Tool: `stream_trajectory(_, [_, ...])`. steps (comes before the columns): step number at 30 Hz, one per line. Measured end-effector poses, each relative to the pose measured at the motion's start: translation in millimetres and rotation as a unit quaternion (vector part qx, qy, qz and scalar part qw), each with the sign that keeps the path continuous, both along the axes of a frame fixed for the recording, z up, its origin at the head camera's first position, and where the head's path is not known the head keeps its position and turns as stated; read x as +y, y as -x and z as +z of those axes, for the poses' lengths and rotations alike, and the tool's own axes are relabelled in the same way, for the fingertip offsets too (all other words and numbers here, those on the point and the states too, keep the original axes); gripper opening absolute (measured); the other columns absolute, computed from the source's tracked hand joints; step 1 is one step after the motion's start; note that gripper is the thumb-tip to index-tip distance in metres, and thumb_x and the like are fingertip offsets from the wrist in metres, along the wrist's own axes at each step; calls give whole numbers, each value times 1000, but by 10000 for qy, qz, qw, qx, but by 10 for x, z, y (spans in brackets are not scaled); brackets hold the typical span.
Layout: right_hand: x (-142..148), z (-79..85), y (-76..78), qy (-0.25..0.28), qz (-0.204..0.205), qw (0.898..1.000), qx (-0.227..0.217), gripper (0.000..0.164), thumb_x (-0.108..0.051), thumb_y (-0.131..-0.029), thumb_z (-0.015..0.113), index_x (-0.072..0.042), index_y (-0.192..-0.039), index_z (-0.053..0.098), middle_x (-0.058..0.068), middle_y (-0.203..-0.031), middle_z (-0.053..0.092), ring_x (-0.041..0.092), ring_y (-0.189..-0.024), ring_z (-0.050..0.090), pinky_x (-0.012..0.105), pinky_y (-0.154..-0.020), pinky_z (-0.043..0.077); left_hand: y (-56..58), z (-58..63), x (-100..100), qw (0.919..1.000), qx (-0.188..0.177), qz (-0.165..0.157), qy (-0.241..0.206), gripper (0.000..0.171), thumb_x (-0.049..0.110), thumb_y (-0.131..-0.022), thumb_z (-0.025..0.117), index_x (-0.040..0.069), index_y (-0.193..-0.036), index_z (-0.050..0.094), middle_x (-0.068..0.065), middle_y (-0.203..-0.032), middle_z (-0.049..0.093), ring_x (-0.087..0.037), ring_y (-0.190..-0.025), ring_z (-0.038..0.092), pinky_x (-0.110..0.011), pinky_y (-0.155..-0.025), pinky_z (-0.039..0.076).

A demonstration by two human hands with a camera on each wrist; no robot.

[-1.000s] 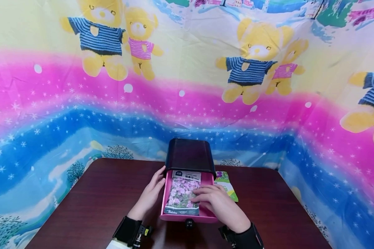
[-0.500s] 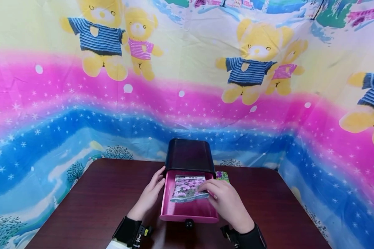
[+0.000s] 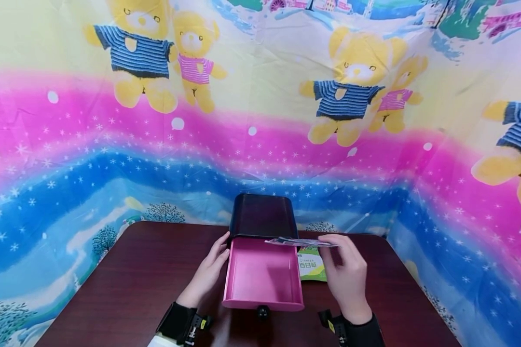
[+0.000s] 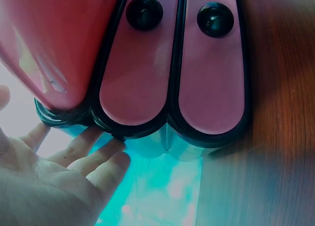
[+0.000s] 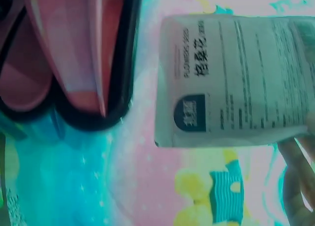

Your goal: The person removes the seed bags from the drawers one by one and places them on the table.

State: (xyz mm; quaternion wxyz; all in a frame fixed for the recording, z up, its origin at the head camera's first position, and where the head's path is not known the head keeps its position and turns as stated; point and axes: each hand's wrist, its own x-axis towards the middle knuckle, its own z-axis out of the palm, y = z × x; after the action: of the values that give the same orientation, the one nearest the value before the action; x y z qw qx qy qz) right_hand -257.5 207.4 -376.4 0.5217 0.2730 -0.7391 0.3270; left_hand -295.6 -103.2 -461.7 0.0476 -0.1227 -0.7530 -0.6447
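Observation:
A black drawer cabinet (image 3: pixel 263 214) stands on the table with its top pink drawer (image 3: pixel 264 274) pulled out; the inside of the drawer is bare. My left hand (image 3: pixel 206 274) touches the cabinet's left side with extended fingers, which the left wrist view shows against the black frame. Up over the drawer's right side, my right hand (image 3: pixel 347 277) pinches a flower seed packet (image 3: pixel 301 242) by its right end, held nearly flat and edge-on to the head view. Its printed back (image 5: pixel 231 83) faces the right wrist camera.
A green seed packet (image 3: pixel 311 265) lies on the table right of the cabinet, partly hidden by the right hand. Below the pulled-out drawer are two closed drawers with black knobs (image 4: pixel 215 19). A patterned cloth (image 3: pixel 252 159) hangs behind the dark wooden table (image 3: pixel 156 260).
My right hand has lifted the flower seed packet out of the drawer and carried it up and to the right. The green packet shows again. My left hand has stayed in place.

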Motion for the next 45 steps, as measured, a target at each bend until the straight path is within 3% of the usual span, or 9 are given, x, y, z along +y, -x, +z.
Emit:
stream_trajectory(4, [156, 20, 26, 350, -369, 9984, 229, 16, -7, -97, 68, -2, -111, 74, 15, -105, 71, 20, -101, 65, 15, -97, 46, -5, -4, -4, 10000, -37, -23, -20, 53, 27, -110, 45, 16, -160, 33, -25, -160, 33, -43, -148, 30, -67, -116, 28])
stream_trajectory(10, [411, 1, 109, 615, -883, 9940, 169, 21, 6, -91, 71, 1, -111, 72, 17, -104, 69, 15, -97, 61, 14, -85, 42, -3, -14, -18, 9999, -89, -67, -80, 53, 27, -110, 45, 17, -160, 32, -25, -160, 32, -43, -148, 29, -67, -116, 28])
stream_trajectory(14, [578, -59, 218, 740, -1285, 9889, 20, 14, 1, -93, 71, 1, -107, 72, 18, -101, 68, 24, -96, 62, 15, -94, 42, -1, -17, -28, 9999, -79, -65, -109, 52, 26, -110, 45, 17, -160, 33, -25, -159, 33, -43, -147, 30, -67, -115, 28])
stream_trajectory(16, [666, -120, 272, 711, -1506, 9859, -155, 14, -2, -95, 70, 0, -108, 72, 18, -103, 68, 30, -98, 61, 21, -102, 43, -2, -15, -30, 9999, -57, -46, -109, 52, 25, -110, 46, 17, -160, 33, -25, -159, 34, -43, -147, 31, -67, -115, 29])
stream_trajectory(21, [876, -329, 421, 576, -1970, 9754, -809, 12, -7, -98, 68, 0, -108, 70, 19, -101, 67, 34, -93, 61, 40, -89, 46, -4, -14, -29, 10000, -58, -33, -62, 52, 26, -110, 45, 17, -160, 33, -25, -159, 34, -43, -147, 31, -67, -115, 29])
stream_trajectory(23, [939, -428, 478, 503, -2167, 9687, -1098, 11, -6, -97, 68, 1, -106, 69, 19, -98, 66, 34, -88, 60, 42, -78, 44, -1, -15, -28, 10000, -67, -44, -45, 53, 27, -110, 45, 17, -160, 32, -25, -159, 34, -44, -147, 31, -67, -115, 29])
stream_trajectory(29, [1056, -673, 624, 251, -2661, 9431, -1981, 5, -4, -97, 67, 0, -97, 65, 17, -88, 63, 32, -73, 57, 41, -65, 39, 24, -32, -26, 10000, -86, -29, -17, 53, 28, -111, 44, 18, -161, 30, -25, -158, 34, -43, -147, 31, -66, -115, 30])
stream_trajectory(35, [1095, -786, 663, 173, -2729, 9288, -2500, 9, -4, -98, 66, 2, -105, 66, 20, -96, 65, 36, -81, 61, 47, -70, 46, 38, -30, -22, 9999, -73, -59, -113, 53, 27, -111, 44, 18, -161, 30, -24, -159, 33, -42, -147, 30, -65, -116, 29])
stream_trajectory(45, [1209, -949, 730, 144, -2586, 9228, -2851, 12, 0, -94, 67, 7, -103, 68, 27, -99, 68, 44, -89, 65, 58, -76, 51, 16, -8, -3, 9999, -35, -95, -107, 53, 23, -110, 44, 15, -161, 30, -25, -160, 30, -44, -148, 29, -66, -116, 28])
